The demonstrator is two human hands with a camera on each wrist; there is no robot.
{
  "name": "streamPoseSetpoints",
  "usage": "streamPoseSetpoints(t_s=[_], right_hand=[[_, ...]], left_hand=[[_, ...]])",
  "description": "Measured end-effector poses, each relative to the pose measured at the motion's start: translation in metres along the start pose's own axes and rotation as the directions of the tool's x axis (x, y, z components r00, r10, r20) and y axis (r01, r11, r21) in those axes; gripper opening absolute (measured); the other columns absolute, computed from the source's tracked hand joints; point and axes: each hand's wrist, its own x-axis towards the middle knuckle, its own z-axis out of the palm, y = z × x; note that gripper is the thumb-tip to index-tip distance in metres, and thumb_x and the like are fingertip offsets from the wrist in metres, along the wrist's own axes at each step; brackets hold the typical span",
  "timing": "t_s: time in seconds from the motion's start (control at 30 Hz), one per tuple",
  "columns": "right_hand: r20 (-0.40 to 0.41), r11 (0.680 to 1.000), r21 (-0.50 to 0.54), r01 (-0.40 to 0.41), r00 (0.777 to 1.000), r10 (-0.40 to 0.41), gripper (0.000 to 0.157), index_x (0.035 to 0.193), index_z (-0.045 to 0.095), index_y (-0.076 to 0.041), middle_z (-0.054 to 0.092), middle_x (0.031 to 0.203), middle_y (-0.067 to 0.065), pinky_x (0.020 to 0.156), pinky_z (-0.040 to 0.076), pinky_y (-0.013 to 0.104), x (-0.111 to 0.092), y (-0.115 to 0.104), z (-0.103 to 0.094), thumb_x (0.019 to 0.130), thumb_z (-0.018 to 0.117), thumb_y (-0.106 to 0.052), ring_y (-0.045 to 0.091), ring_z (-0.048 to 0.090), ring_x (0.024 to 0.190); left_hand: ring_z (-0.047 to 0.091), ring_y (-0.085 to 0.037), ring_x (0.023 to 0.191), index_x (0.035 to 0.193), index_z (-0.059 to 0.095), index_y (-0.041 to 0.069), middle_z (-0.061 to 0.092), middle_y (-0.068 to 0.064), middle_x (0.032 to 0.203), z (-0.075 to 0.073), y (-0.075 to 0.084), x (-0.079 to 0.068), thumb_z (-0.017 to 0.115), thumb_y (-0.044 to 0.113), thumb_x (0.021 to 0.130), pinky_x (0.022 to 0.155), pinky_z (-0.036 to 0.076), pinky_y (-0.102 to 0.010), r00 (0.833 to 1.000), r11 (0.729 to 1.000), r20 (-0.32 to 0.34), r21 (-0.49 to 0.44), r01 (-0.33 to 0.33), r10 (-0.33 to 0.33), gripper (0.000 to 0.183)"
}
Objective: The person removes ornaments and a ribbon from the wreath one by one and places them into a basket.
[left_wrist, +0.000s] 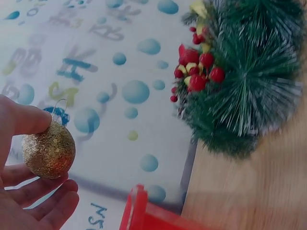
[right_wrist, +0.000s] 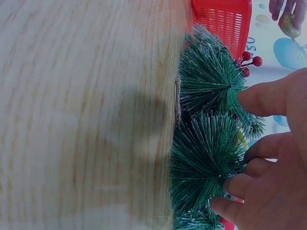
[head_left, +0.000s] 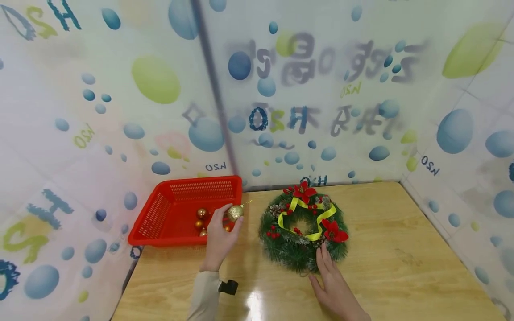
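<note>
A glittery gold Christmas ball [left_wrist: 49, 151] with a thin wire loop is pinched between the thumb and fingers of my left hand [head_left: 221, 236], above the right side of the red basket [head_left: 184, 240]. To the right, a green Christmas wreath [head_left: 281, 252] lies on the table, trimmed with a yellow ribbon [head_left: 317, 234], red flowers [head_left: 304, 192], berries and pine cones. My right hand [head_left: 335, 285] is at the wreath's near right edge, its fingers extended and nothing held in them. In the right wrist view its fingertips are close against the green needles.
Several shiny copper and gold balls [head_left: 202, 214] lie inside the basket, partly behind my left hand. The wooden table [head_left: 401, 267] meets patterned walls [head_left: 321, 89] at its back and sides. A black strap [head_left: 228, 287] is on my left wrist.
</note>
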Motion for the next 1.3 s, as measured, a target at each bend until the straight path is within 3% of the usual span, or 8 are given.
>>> streamPoseSetpoints(t_s=[0.2,0.4,0.73,1.1,1.2,1.3], right_hand=[[-0.028,0.999,-0.023,0.032,0.999,-0.033,0.072,0.149,0.033,0.017,0.018,0.16,0.039,0.107,0.038,0.071,-0.001,0.0,0.002,0.096,0.069,-0.015,0.056,0.031,0.143],[-0.03,0.999,-0.018,0.033,0.999,-0.034,0.072,0.15,0.033,0.016,0.019,0.16,0.039,0.104,0.039,0.073,-0.002,0.002,0.004,0.096,0.069,-0.015,0.057,0.033,0.141],[-0.062,0.999,-0.015,0.047,0.997,-0.047,0.073,0.15,0.033,0.015,0.021,0.159,0.039,0.103,0.039,0.073,-0.001,0.005,0.008,0.094,0.071,-0.013,0.056,0.032,0.14],[-0.041,1.0,0.006,0.018,0.999,-0.017,0.074,0.153,0.03,0.012,0.017,0.162,0.036,0.105,0.036,0.074,-0.001,0.003,0.006,0.096,0.069,-0.016,0.053,0.028,0.144],[-0.044,1.0,0.0,0.019,0.999,-0.019,0.074,0.153,0.03,0.012,0.018,0.162,0.036,0.106,0.036,0.073,-0.001,0.002,0.006,0.096,0.069,-0.016,0.053,0.029,0.144],[-0.054,1.0,-0.008,0.025,0.998,-0.025,0.074,0.152,0.031,0.013,0.019,0.161,0.036,0.105,0.037,0.072,-0.002,0.002,0.006,0.096,0.07,-0.015,0.054,0.031,0.142]], left_hand=[[0.063,-0.028,0.103,0.133,0.057,0.002,0.064,-0.014,0.125,-0.017,-0.013,0.008,0.078,0.015,0.089,0.087,0.059,-0.049,0.997,0.997,0.02,0.029,0.077,-0.078,0.05],[0.063,-0.027,0.101,0.133,0.053,0.001,0.065,-0.014,0.12,-0.029,-0.03,0.018,0.075,0.017,0.092,0.087,0.058,-0.048,0.989,0.99,0.04,0.017,0.143,-0.143,0.049],[0.063,-0.031,0.104,0.137,0.049,0.001,0.059,-0.018,0.125,-0.055,-0.066,0.038,0.068,0.023,0.098,0.09,0.059,-0.049,0.965,0.964,0.041,0.08,0.255,-0.259,0.049],[0.06,-0.034,0.111,0.141,0.047,-0.003,0.054,-0.022,0.128,-0.076,-0.096,0.042,0.064,0.022,0.099,0.083,0.051,-0.023,0.939,0.927,0.017,0.168,0.336,-0.344,0.052],[0.058,-0.036,0.114,0.143,0.043,-0.004,0.052,-0.024,0.131,-0.084,-0.101,0.043,0.062,0.021,0.1,0.089,0.054,-0.033,0.933,0.923,0.012,0.154,0.354,-0.36,0.053],[0.055,-0.04,0.123,0.146,0.038,-0.004,0.048,-0.027,0.137,-0.091,-0.104,0.043,0.06,0.021,0.101,0.101,0.052,-0.05,0.92,0.914,0.017,0.122,0.387,-0.392,0.056]])
